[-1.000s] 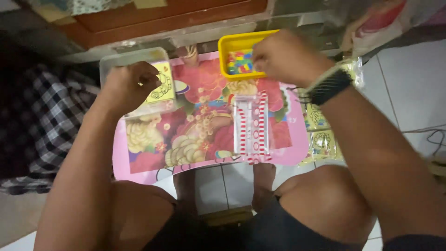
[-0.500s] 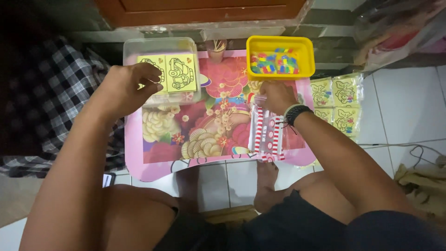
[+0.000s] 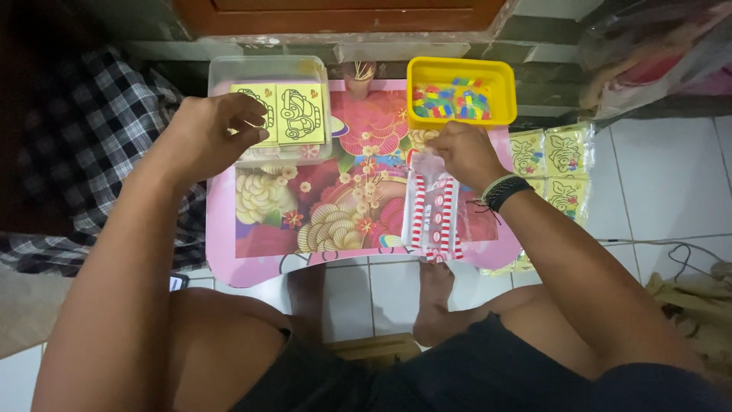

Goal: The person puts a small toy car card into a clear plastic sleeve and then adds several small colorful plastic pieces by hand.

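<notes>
A low pink table [image 3: 259, 263] with a flower print stands over my legs. My left hand [image 3: 206, 137] is curled at the left edge of a clear plastic box [image 3: 229, 72], its fingertips pinching a yellow card with a car drawing [image 3: 263, 107]; a second such card [image 3: 301, 114] lies beside it. My right hand [image 3: 465, 152] grips the top of a clear bag with red and white stripes [image 3: 433, 217] that lies on the table. Just behind this hand sits a yellow tray [image 3: 499, 76] of small colourful pieces [image 3: 454, 99].
Packets of yellow picture cards [image 3: 553, 164] lie on the white tiled floor to the right. A checked cloth [image 3: 91, 152] is at the left, and a small cup of sticks [image 3: 358, 72] at the table's back. Cables [image 3: 679, 255] run at the right, and a wooden door [image 3: 343, 11] is ahead.
My right hand has come down from the yellow tray to the top of the striped bag. My left hand has stayed at the clear box. The view has tilted and steadied.
</notes>
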